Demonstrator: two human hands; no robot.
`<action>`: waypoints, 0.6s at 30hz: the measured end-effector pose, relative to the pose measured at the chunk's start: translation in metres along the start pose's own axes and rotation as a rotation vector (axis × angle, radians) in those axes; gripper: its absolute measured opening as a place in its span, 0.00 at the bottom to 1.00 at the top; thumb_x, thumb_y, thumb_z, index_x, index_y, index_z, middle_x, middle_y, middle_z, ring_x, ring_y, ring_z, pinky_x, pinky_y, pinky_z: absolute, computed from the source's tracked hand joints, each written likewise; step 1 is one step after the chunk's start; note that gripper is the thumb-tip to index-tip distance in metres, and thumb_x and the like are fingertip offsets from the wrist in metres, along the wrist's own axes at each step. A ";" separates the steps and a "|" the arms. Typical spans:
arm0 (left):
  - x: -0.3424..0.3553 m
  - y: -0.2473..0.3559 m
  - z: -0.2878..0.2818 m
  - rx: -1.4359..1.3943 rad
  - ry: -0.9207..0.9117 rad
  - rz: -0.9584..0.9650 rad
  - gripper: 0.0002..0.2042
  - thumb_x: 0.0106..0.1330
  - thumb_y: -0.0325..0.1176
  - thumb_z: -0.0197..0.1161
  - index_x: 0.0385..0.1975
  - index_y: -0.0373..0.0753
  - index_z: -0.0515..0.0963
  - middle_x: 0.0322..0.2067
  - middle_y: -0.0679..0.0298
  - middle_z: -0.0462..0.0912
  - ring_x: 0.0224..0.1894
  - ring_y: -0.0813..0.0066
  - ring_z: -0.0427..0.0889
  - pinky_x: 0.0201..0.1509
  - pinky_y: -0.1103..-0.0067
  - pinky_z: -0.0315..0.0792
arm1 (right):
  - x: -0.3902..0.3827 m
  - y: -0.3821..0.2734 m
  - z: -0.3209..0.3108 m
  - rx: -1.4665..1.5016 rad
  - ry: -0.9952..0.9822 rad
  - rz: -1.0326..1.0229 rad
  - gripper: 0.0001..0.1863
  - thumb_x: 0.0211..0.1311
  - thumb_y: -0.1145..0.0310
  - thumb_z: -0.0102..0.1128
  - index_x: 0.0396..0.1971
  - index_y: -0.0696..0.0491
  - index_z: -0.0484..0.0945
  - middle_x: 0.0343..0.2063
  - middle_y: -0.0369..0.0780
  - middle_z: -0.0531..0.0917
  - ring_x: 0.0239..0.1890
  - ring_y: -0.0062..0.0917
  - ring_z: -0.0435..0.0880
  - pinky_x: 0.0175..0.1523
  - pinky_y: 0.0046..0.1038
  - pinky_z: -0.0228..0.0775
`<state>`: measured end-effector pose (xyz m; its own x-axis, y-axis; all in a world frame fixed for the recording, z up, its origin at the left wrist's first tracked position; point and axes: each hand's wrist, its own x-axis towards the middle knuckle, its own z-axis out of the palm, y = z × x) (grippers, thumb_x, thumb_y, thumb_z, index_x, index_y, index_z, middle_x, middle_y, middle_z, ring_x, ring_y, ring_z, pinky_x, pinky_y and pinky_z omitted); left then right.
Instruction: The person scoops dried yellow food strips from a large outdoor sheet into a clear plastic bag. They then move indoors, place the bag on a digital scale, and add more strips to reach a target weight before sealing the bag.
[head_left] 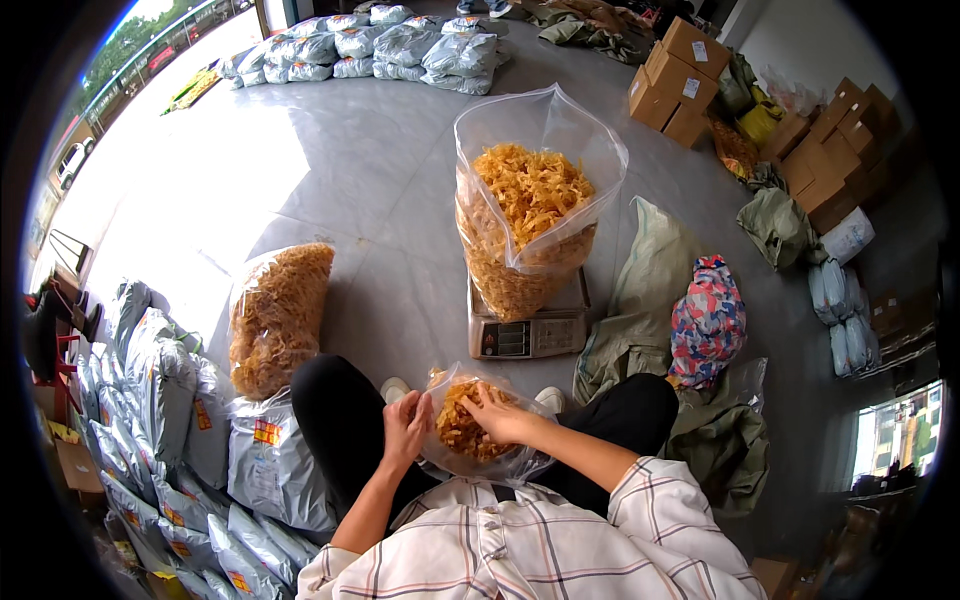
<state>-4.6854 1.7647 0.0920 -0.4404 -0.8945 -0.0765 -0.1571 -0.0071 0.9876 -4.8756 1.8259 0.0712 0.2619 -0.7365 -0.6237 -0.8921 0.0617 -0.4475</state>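
In my lap lies a clear plastic bag [520, 465] holding curly, orange-brown dried pieces [462, 430]. My left hand [404, 428] is closed on the bag's left edge, pinching the plastic. My right hand [495, 415] reaches in from the right, its fingers stretched over the pieces and touching them; some fingertips are hard to make out. Beyond my feet a large clear bag [590, 150], its mouth wide, stands on a digital scale [555, 335]. Similar dried pieces [530, 185] fill much of it.
A full, closed bag of dried pieces [280, 310] stands left of the scale. Grey parcels [160, 375] pile up at my left, with more grey parcels [460, 55] at the back. Right are a woven sack [640, 280], a patterned cloth bundle [708, 320] and cardboard boxes [680, 75].
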 end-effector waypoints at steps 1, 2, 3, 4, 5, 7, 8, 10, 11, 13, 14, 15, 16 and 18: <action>-0.002 -0.001 -0.005 0.010 0.009 -0.001 0.18 0.69 0.35 0.53 0.16 0.33 0.69 0.10 0.69 0.69 0.14 0.86 0.67 0.17 0.84 0.60 | 0.010 -0.002 0.010 0.030 0.037 0.068 0.49 0.43 0.67 0.71 0.66 0.52 0.51 0.66 0.58 0.39 0.67 0.54 0.46 0.66 0.50 0.49; -0.004 -0.003 -0.008 0.018 0.011 -0.001 0.17 0.69 0.35 0.53 0.17 0.32 0.69 0.10 0.69 0.68 0.14 0.86 0.67 0.18 0.84 0.59 | 0.019 0.001 0.024 0.063 0.076 0.143 0.54 0.39 0.66 0.74 0.67 0.51 0.48 0.66 0.59 0.35 0.68 0.56 0.41 0.66 0.55 0.47; -0.004 -0.003 -0.006 0.011 0.013 -0.003 0.18 0.69 0.35 0.53 0.17 0.32 0.69 0.10 0.69 0.69 0.14 0.86 0.67 0.18 0.84 0.59 | 0.042 0.024 0.063 -0.058 0.168 0.139 0.64 0.28 0.64 0.79 0.68 0.49 0.44 0.67 0.57 0.30 0.68 0.58 0.34 0.61 0.64 0.46; -0.003 -0.005 -0.005 0.006 0.020 -0.005 0.18 0.69 0.35 0.54 0.17 0.32 0.69 0.10 0.69 0.69 0.14 0.86 0.67 0.17 0.84 0.59 | 0.042 0.020 0.072 -0.104 0.193 0.141 0.66 0.28 0.65 0.79 0.68 0.49 0.42 0.67 0.56 0.30 0.69 0.57 0.34 0.61 0.64 0.46; -0.003 -0.006 -0.005 0.001 0.025 -0.007 0.18 0.69 0.35 0.54 0.17 0.32 0.69 0.10 0.69 0.69 0.14 0.86 0.66 0.17 0.84 0.59 | 0.043 0.017 0.078 -0.149 0.218 0.143 0.67 0.27 0.65 0.79 0.68 0.49 0.41 0.67 0.56 0.30 0.69 0.56 0.33 0.61 0.64 0.47; -0.004 -0.007 -0.004 0.002 0.025 -0.016 0.18 0.69 0.35 0.54 0.17 0.32 0.69 0.10 0.69 0.69 0.14 0.86 0.66 0.17 0.84 0.59 | 0.036 0.013 0.086 -0.194 0.340 0.044 0.67 0.26 0.66 0.79 0.69 0.49 0.40 0.67 0.57 0.32 0.68 0.56 0.40 0.61 0.60 0.50; -0.004 -0.008 -0.004 0.001 0.024 -0.021 0.18 0.69 0.35 0.54 0.16 0.33 0.69 0.10 0.69 0.69 0.14 0.86 0.66 0.17 0.84 0.59 | 0.034 0.012 0.086 -0.210 0.357 0.004 0.65 0.28 0.65 0.78 0.69 0.48 0.42 0.67 0.57 0.35 0.68 0.55 0.43 0.61 0.58 0.53; -0.004 -0.007 -0.004 0.010 0.009 -0.001 0.18 0.69 0.35 0.54 0.16 0.33 0.69 0.10 0.69 0.69 0.14 0.86 0.66 0.17 0.84 0.59 | 0.028 0.012 0.083 -0.244 0.389 -0.068 0.61 0.32 0.64 0.76 0.69 0.46 0.45 0.66 0.57 0.41 0.67 0.53 0.47 0.59 0.53 0.59; -0.004 -0.006 -0.003 0.011 0.000 0.010 0.18 0.69 0.35 0.54 0.16 0.33 0.69 0.10 0.69 0.69 0.14 0.86 0.66 0.17 0.84 0.58 | 0.030 0.017 0.089 -0.262 0.460 -0.041 0.58 0.34 0.67 0.73 0.68 0.46 0.46 0.66 0.58 0.43 0.64 0.55 0.53 0.59 0.51 0.61; -0.002 -0.004 -0.002 0.028 -0.001 0.008 0.18 0.69 0.35 0.53 0.16 0.33 0.69 0.10 0.69 0.69 0.14 0.86 0.66 0.17 0.84 0.58 | 0.041 0.025 0.097 -0.302 0.604 0.005 0.53 0.39 0.75 0.68 0.68 0.45 0.47 0.64 0.59 0.45 0.58 0.58 0.63 0.57 0.47 0.65; -0.002 -0.003 -0.002 0.038 0.002 0.008 0.18 0.69 0.34 0.53 0.16 0.33 0.69 0.10 0.69 0.69 0.14 0.86 0.66 0.18 0.84 0.58 | 0.044 0.027 0.099 -0.276 0.546 0.046 0.52 0.39 0.75 0.67 0.68 0.45 0.48 0.63 0.59 0.47 0.58 0.58 0.63 0.58 0.47 0.64; -0.002 -0.003 -0.001 0.033 0.003 0.005 0.18 0.69 0.34 0.53 0.15 0.33 0.69 0.10 0.69 0.69 0.14 0.86 0.66 0.18 0.84 0.58 | 0.047 0.030 0.102 -0.251 0.487 0.086 0.51 0.40 0.76 0.66 0.67 0.44 0.49 0.63 0.59 0.49 0.57 0.57 0.64 0.58 0.48 0.64; -0.002 -0.003 -0.001 0.030 0.009 0.003 0.18 0.69 0.34 0.53 0.15 0.33 0.69 0.10 0.69 0.69 0.13 0.86 0.66 0.18 0.84 0.58 | 0.049 0.029 0.101 -0.226 0.430 0.122 0.50 0.40 0.77 0.64 0.67 0.44 0.50 0.62 0.59 0.50 0.56 0.57 0.64 0.58 0.48 0.64; -0.003 -0.004 -0.002 0.029 0.013 0.002 0.19 0.69 0.34 0.52 0.15 0.33 0.69 0.09 0.69 0.69 0.13 0.86 0.66 0.17 0.83 0.58 | 0.050 0.027 0.101 -0.312 0.411 0.110 0.49 0.40 0.76 0.66 0.66 0.43 0.53 0.61 0.58 0.52 0.56 0.57 0.65 0.58 0.48 0.63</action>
<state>-4.6817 1.7660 0.0883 -0.4293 -0.9002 -0.0726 -0.1823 0.0077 0.9832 -4.8502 1.8589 -0.0364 0.0502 -0.9443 -0.3252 -0.9898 -0.0036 -0.1422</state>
